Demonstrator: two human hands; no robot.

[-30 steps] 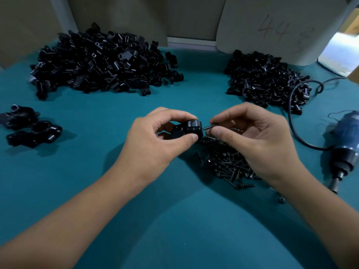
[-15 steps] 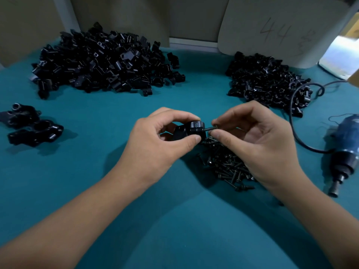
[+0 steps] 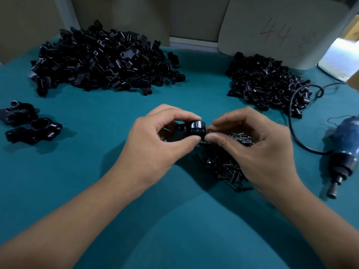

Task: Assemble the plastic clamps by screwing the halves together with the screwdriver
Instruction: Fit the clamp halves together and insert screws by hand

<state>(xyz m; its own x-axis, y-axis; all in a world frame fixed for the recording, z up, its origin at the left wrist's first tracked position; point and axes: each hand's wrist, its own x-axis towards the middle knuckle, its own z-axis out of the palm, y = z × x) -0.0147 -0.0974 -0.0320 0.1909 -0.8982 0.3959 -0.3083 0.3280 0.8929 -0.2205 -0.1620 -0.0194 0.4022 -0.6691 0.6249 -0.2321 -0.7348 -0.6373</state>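
My left hand (image 3: 155,144) grips a black plastic clamp (image 3: 189,131) between thumb and fingers, above the middle of the teal table (image 3: 97,191). My right hand (image 3: 252,144) pinches a small black screw (image 3: 208,131) at the clamp's right side; most of the screw is hidden in the clamp and by my fingertips. Under my right hand lies a heap of black screws (image 3: 225,167). The blue electric screwdriver (image 3: 343,156) lies on the table at the far right, with its bit pointing toward me.
A big pile of black clamp halves (image 3: 101,61) sits at the back left and a smaller pile (image 3: 266,84) at the back right. Two assembled clamps (image 3: 29,123) lie at the left edge. The screwdriver's cable (image 3: 295,121) loops near the right pile. A board marked 44 (image 3: 277,26) leans behind.
My right hand has brought the screw leftward into the clamp's side, and its fingertips now touch the clamp. The left hand keeps holding the clamp in place.
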